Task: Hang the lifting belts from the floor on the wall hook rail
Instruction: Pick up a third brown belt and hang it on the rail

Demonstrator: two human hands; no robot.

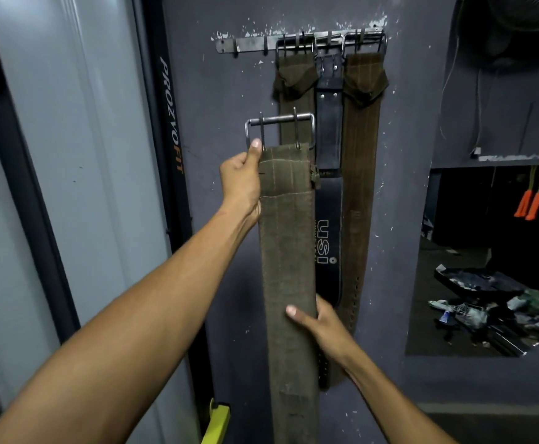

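I hold an olive-green lifting belt [289, 251] upright in front of the wall. My left hand [241, 181] grips its top end just under the metal buckle [279, 128], thumb on the buckle frame. My right hand [321, 325] clasps the belt's right edge lower down. The buckle is well below the metal hook rail [245, 45], which is fixed high on the wall. Three belts hang from the rail: a green one [295, 75], a black one [327, 174] and a brown one [362, 155]. The rail's left hooks are bare.
A black upright post marked PROZVOFIT [172, 116] stands left of the wall. A wall opening at the right shows clutter [492, 309] on a floor. Orange-handled cords [529, 203] hang at the far right. A yellow part [218, 421] sits low down.
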